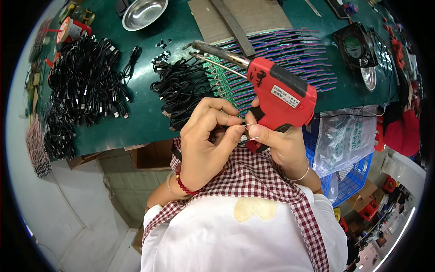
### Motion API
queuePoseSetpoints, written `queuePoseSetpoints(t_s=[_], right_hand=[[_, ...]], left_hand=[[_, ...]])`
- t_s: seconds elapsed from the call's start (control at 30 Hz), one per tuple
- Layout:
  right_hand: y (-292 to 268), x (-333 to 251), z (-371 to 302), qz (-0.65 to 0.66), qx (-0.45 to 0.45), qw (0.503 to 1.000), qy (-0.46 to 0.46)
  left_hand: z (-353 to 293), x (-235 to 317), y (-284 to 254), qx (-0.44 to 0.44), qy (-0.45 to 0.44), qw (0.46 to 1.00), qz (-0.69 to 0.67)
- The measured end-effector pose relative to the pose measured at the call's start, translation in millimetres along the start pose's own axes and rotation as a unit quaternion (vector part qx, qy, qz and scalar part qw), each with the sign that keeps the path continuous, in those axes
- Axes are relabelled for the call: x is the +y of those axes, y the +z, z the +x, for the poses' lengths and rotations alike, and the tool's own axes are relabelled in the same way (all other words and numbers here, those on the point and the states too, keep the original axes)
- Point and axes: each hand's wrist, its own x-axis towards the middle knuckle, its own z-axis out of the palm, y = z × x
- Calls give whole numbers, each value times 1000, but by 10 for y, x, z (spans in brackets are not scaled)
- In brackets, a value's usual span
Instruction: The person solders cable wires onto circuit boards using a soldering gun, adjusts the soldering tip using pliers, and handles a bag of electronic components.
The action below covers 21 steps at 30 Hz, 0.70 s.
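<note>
A red soldering gun [283, 97] with a black grip rests against my right hand [287, 149], its long tip pointing up and left over the table. That hand's fingers curl round the gun, partly hidden behind it. In front of my apron, its thumb and a finger pinch a thin pale wire [249, 139]. My left hand [206, 136] is closed in a pinch on the same fine wire, close to the right fingertips. Beyond the hands lies a row of green circuit boards [218, 79] with dark coloured leads [294, 59]. Black coiled cables [183, 86] sit beside them.
A large pile of black cables [86, 81] covers the table's left side. Farther back are a metal bowl [144, 14], a metal bar [233, 27] on a brown board [267, 16], and a small fan [355, 45] at right. A blue basket [358, 179] stands below the table edge.
</note>
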Motion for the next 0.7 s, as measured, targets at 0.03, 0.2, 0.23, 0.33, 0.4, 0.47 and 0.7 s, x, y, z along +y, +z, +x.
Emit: queuePoseSetpoints(t_s=[0.03, 0.2, 0.23, 0.33, 0.4, 0.47, 0.7], right_hand=[[-14, -6, 7, -16, -10, 1000, 10], [-125, -7, -17, -28, 78, 995, -57], [-170, -45, -47, -42, 82, 993, -69], [-312, -67, -235, -50, 111, 989, -83], [-519, -48, -426, -164, 81, 982, -57], [-675, 73, -607, -192, 92, 976, -48], [-827, 229, -895, -270, 88, 959, -19]], left_hand=[[4, -5, -13, -1, -1, 1000, 0], [63, -87, -87, 12, -4, 995, 100], [64, -125, -100, 13, -11, 991, 133], [95, -218, -103, 5, -20, 986, 168], [113, -257, -85, -1, -20, 980, 198], [130, -285, -61, -2, -5, 973, 231], [176, -268, -66, -32, 14, 951, 307]])
